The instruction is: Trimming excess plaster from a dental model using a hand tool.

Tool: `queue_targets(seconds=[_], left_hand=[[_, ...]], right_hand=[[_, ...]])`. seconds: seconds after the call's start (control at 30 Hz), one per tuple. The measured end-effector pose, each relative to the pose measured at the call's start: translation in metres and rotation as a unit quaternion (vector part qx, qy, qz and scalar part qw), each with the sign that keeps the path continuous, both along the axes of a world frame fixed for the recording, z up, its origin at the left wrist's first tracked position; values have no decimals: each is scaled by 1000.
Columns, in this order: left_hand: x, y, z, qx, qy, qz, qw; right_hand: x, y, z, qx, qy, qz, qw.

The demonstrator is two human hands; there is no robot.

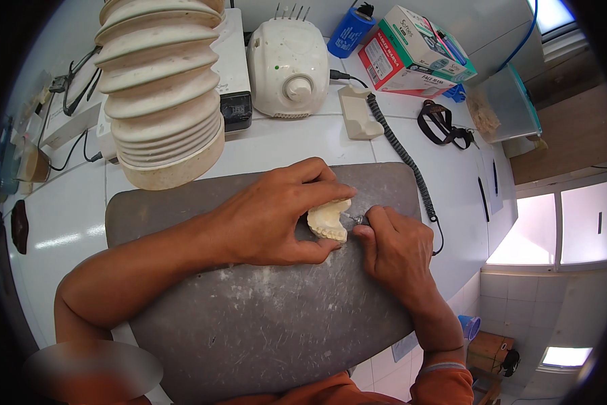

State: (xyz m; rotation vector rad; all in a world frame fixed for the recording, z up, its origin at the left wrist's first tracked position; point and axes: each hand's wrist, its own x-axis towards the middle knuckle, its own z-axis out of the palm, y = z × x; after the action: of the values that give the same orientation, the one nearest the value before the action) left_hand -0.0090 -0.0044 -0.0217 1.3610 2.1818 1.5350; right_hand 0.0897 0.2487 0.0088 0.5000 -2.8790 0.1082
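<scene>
1. Ribbed cream hose [162, 88], apparently nearest the camera, at the grey mat's [270, 331] far left corner.
2. Left hand [283, 212]: thumb and fingers curled around the dental cast [327, 219], over the mat.
3. Cast: arch formed; shaping seemingly under way (pale dust [266, 278] below), remainder indeterminable.
4. Right hand [398, 246]: closed around a metal-tipped tool [360, 220] at the cast's inner side (contact unclear).

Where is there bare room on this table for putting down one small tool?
Free patches: the dusty mat on the near side of the left hand and right hand; and the white table between the coiled cord and the black stick. Crowded: the back, with hose, white unit and boxes.
</scene>
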Motion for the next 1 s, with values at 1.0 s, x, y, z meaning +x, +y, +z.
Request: queue_targets(seconds=[1.0], left_hand=[[0,0,3,-21,-3,-8,1000]], right_hand=[[-2,0,5,20,-12,36,999]])
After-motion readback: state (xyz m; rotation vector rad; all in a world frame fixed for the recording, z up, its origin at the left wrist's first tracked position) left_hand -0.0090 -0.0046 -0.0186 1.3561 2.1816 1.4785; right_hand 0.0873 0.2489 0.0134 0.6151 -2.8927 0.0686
